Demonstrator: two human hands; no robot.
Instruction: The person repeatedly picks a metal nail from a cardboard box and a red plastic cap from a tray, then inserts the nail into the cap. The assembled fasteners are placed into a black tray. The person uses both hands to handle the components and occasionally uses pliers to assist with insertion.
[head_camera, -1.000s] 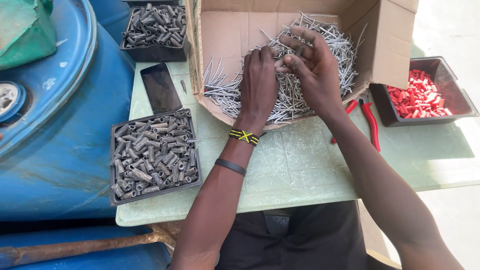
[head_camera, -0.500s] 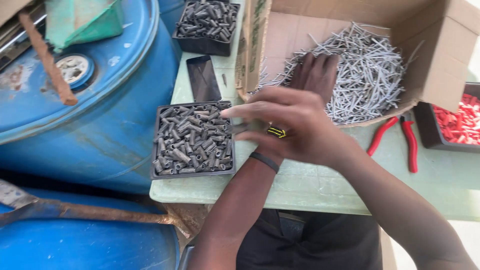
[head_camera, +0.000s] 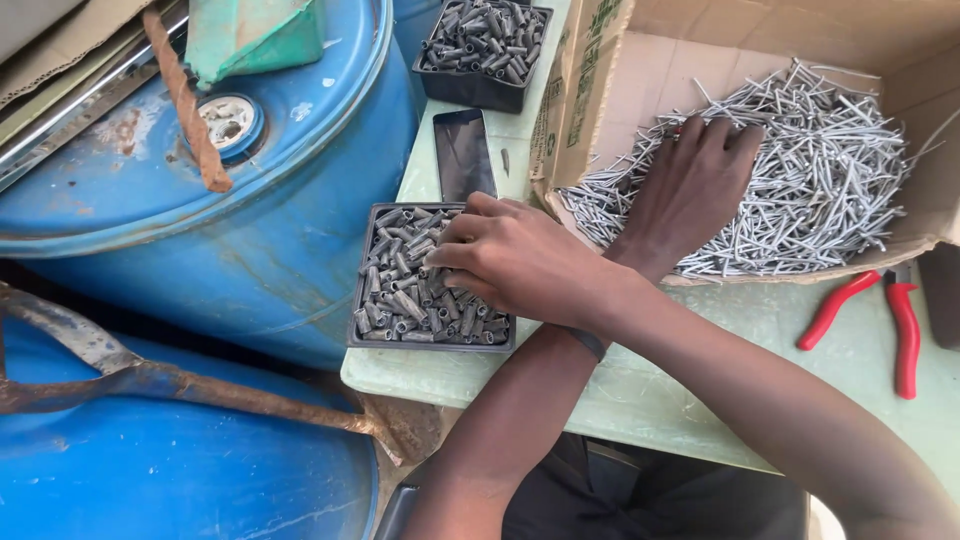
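So compared with half a second back, the right hand has come down. It was crossing in mid-air above the table, and now it sits on the near black tray with its fingertips in the grey metal sleeves. The left hand hasn't left the cardboard box and is still resting on the nails. The arms are crossed, right forearm over left.

The sleeves don't share a direction. They're short little tubes lying jumbled, long axes every which way, some along the tray's sides and some diagonal. They're dull dark grey with a ribbed or knurled look, and they fill the tray almost to the rim. That tray sits at the front left corner of the pale green table, right against the blue drum.

The right hand's fingers are curled in narrow, tips bunched together on the sleeves, but I honestly can't tell if they've pinched one. The left hand lies palm down on the nails with fingers stretched out side by side, not gripping anything.

The nails are thin, silvery and long, heaped loosely and mostly fanning toward the box's open front.

A dark phone lies along the left edge between this tray and a second tray of sleeves further back. Red-handled pliers lie toward the right edge, handles pointing at the near edge.
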